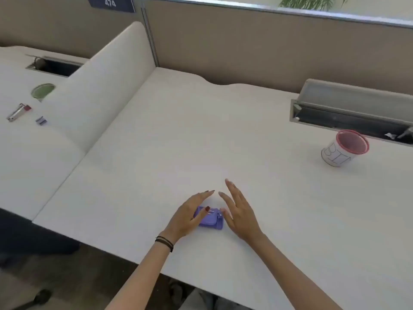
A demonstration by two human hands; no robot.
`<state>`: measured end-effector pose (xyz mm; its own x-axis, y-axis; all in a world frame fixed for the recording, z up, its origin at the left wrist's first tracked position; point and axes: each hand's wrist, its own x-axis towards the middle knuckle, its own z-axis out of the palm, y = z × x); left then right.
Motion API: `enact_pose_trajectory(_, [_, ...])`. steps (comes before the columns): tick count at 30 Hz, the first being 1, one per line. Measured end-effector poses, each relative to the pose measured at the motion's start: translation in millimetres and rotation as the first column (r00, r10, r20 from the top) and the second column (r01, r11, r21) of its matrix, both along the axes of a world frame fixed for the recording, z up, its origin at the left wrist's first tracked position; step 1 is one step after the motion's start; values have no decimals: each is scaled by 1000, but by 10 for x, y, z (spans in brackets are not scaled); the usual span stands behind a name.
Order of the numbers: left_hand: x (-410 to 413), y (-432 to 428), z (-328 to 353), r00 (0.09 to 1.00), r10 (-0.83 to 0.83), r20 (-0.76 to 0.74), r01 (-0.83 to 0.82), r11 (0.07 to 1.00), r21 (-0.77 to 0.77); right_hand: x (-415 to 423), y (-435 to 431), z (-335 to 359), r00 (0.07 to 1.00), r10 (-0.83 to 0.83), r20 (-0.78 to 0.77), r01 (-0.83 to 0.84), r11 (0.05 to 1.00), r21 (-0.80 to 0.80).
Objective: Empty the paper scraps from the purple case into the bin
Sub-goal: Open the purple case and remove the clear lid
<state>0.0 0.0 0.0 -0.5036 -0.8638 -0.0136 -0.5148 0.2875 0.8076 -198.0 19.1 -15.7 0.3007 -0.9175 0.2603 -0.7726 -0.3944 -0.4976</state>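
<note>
A small purple case [210, 218] is seen lying flat on the white table [201, 135], near the front edge, at about 6 o'clock of the tabletop. Its contents cannot be made out.

The case is flanked by both hands. The left hand [190, 214] is laid against its left side, fingers [204, 195] stretched forward and loosely together, thumb resting on top of the case. Dark bands are worn at that wrist. The right hand [240, 212] is set at the right side, fingers [232, 189] straight and slightly spread, thumb touching the case's right end. The case is not lifted; nothing is pinched.

The bin [344, 148], a white cup with a red rim and hand-drawn letters, is seen at about 2 o'clock from the case, well apart, tilted in this wide view. Just behind it an open cable tray [348, 113] is set into the table.

Beyond a low divider [100, 86], at 10 o'clock, a neighbouring table is noted with a green round object [43, 91], a metal stapler [18, 112] and a small box [41, 120].
</note>
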Motion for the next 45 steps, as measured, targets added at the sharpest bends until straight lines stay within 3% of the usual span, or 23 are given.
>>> enact_pose_trajectory(5, [25, 164, -158, 998, 42, -42, -43, 999, -20, 44, 125, -87, 1000, -13, 17, 12, 998, 67])
enact_pose_trajectory(14, [53, 173, -363, 998, 54, 43, -45, 980, -195, 55, 187, -77, 991, 115, 69, -123, 985, 123])
enact_pose_trajectory(23, [40, 189, -380, 998, 48, 32, -38, 967, -254, 34, 226, -66, 985, 40, 168, -68, 984, 165])
enact_pose_trajectory(31, [-11, 225, -338, 969, 246, -36, -247, 935, -254, 10, 222, -64, 979, 30, 204, -84, 962, 259])
enact_pose_trajectory(39, [-237, 185, -178, 878, 469, -93, -478, 869, -126, 20, 62, -2, 918, -170, 357, 50, 945, 323])
enact_pose_trajectory(45, [-472, 107, 59, 760, 573, -307, -490, 815, 308, -55, -60, 207, 811, -245, 532, 62, 939, 338])
